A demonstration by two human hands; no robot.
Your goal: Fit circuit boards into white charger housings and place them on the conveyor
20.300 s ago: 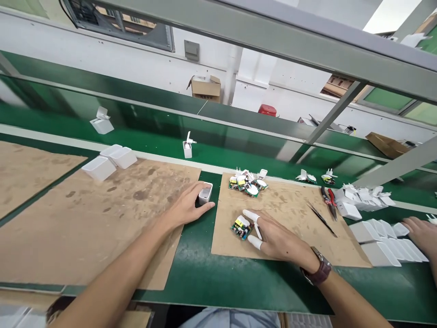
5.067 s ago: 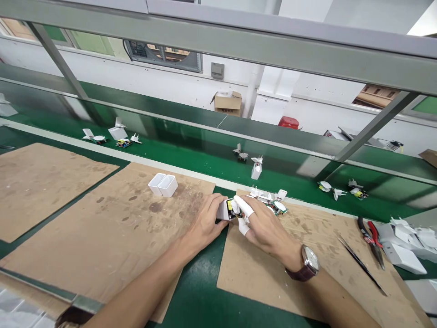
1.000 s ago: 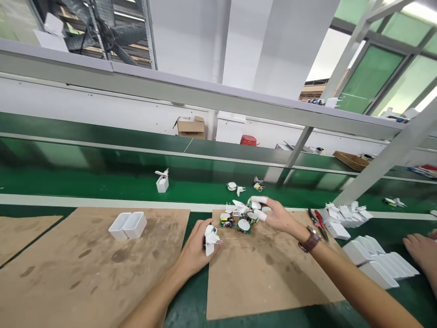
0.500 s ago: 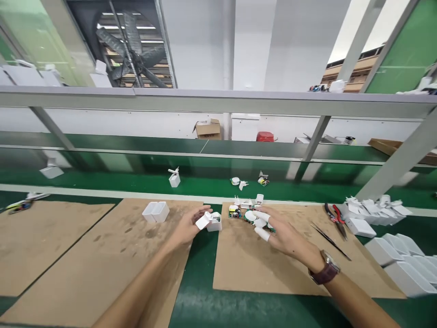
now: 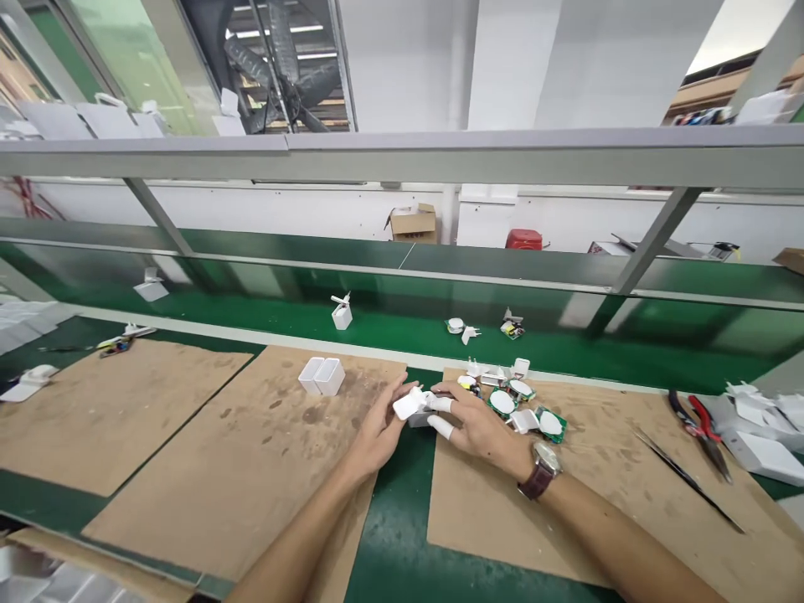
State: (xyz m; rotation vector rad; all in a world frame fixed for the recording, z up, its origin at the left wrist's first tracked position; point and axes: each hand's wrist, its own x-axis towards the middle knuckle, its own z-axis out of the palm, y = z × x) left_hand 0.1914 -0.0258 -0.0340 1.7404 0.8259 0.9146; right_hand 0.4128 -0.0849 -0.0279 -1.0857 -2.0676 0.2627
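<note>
A small white plastic charger housing [image 5: 420, 419] stands at the gap between two cardboard sheets. Its upper part, a white flap-like piece [image 5: 411, 404], tilts out towards my left hand [image 5: 380, 431]. The fingers of that hand close on the housing's left side. From the right, my right hand [image 5: 483, 431], with white covers on some fingertips, grips the same housing; its fingers partly hide what sits inside. Just beyond my right hand lie several green circuit boards with round white discs [image 5: 502, 404], along with small white plug pieces [image 5: 520, 368].
Two open white housings [image 5: 322, 377] stand on the left cardboard [image 5: 251, 469]. To the right lie tweezers [image 5: 691, 483] and red-and-black pliers [image 5: 703, 431], beside a heap of white parts [image 5: 763, 427]. A shelf rail [image 5: 402, 159] crosses above the bench.
My right hand has moved left from the circuit boards to the housing, where it meets my left hand. The camera view has turned somewhat, shifting the bench in the picture.
</note>
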